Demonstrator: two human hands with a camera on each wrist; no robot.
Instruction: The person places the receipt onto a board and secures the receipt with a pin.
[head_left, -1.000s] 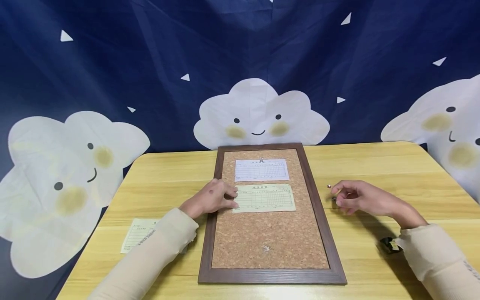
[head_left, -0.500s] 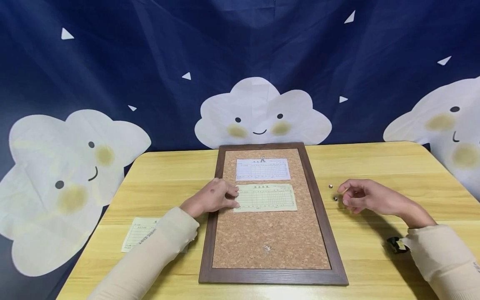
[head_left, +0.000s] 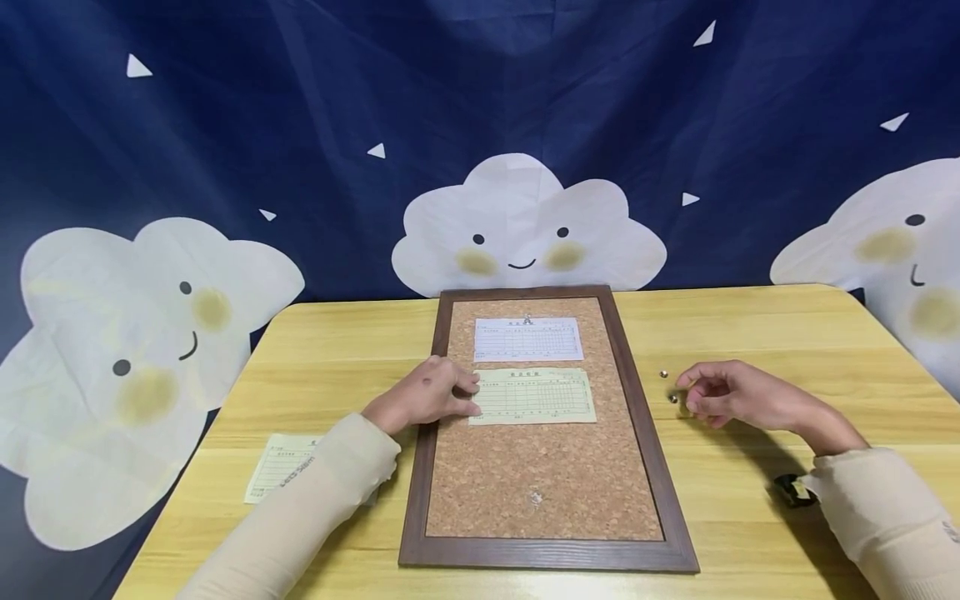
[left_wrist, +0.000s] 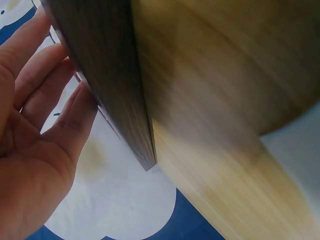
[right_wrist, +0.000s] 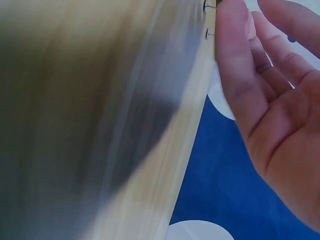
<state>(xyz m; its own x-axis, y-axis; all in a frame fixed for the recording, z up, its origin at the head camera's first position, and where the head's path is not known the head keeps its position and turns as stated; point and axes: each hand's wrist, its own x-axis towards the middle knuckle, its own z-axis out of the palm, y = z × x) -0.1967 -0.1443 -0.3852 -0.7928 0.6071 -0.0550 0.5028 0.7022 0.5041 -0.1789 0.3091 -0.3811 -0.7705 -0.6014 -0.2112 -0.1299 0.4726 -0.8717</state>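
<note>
A framed cork board (head_left: 543, 467) lies on the table. My left hand (head_left: 427, 393) rests over the board's left frame, thumb and fingertips on the left edge of a pale green paper form (head_left: 534, 397). In the left wrist view, my left hand (left_wrist: 47, 115) shows its fingers bent toward the board's dark frame (left_wrist: 105, 75). Right of the board, my right hand (head_left: 738, 398) hovers with loosely bent fingers beside two metal thumbtacks (head_left: 672, 399). The right wrist view shows a thumbtack (right_wrist: 208, 34) near my right thumb (right_wrist: 235, 55). No held thing is visible there.
Above the green form, a white paper form (head_left: 528, 339) is pinned by a clear pushpin (head_left: 528, 318). Another clear pushpin (head_left: 536, 497) sits low on the cork. A second green form (head_left: 277, 471) lies partly under my left sleeve. A blue cloud-patterned cloth (head_left: 337, 125) hangs behind the table.
My right hand has shifted slightly right, away from the thumbtacks, so both now show plainly. The left hand stays on the green form. The head view has turned slightly.
</note>
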